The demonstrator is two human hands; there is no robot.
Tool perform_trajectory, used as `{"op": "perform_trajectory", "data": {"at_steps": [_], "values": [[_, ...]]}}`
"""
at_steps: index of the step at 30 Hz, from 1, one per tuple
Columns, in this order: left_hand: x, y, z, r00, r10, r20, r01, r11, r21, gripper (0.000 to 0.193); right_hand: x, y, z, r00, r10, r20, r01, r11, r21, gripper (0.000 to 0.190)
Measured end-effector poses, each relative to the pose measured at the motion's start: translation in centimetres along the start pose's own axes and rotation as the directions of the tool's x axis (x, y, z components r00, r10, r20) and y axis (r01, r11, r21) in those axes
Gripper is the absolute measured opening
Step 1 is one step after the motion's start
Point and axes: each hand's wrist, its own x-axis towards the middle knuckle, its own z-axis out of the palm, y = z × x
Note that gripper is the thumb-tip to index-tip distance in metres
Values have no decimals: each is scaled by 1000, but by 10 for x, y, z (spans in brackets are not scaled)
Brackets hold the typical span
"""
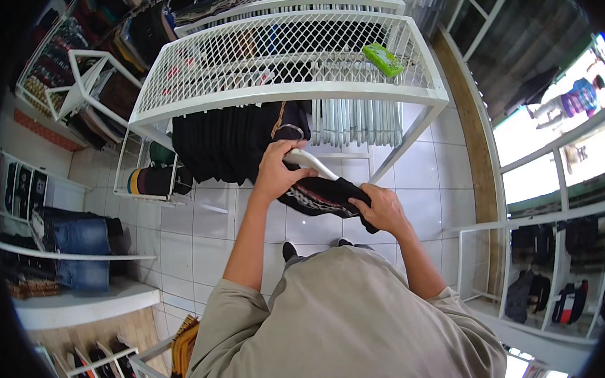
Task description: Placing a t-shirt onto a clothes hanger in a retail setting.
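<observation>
In front of my body I hold a black garment (328,194) with a red and white pattern on it. A white hanger (315,163) sticks out of its upper edge. My left hand (277,172) grips the hanger near its hook, the thumb lying over the cloth. At the other end, my right hand (384,209) pinches the dark fabric between thumb and fingers. Just beyond hang several black garments (218,142) in a tight row, with a row of bare white hangers (358,122) to their right.
A white metal rack (287,95) with a mesh top stands ahead. On the mesh lies a bright green packet (383,59). Jeans (82,246) hang at the left, and bags (570,300) sit on shelves at the right. Pale tiles (211,214) cover the floor.
</observation>
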Motion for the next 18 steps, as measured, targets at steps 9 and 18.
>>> {"op": "perform_trajectory", "data": {"at_steps": [9, 18], "values": [[-55, -37, 52, 749, -423, 509, 654, 594, -468, 53, -15, -55, 111, 903, 403, -152, -408, 913, -1, 30], [-41, -124, 48, 847, -358, 392, 470, 850, -239, 54, -4, -49, 242, 890, 373, -262, -274, 897, 346, 47]]}}
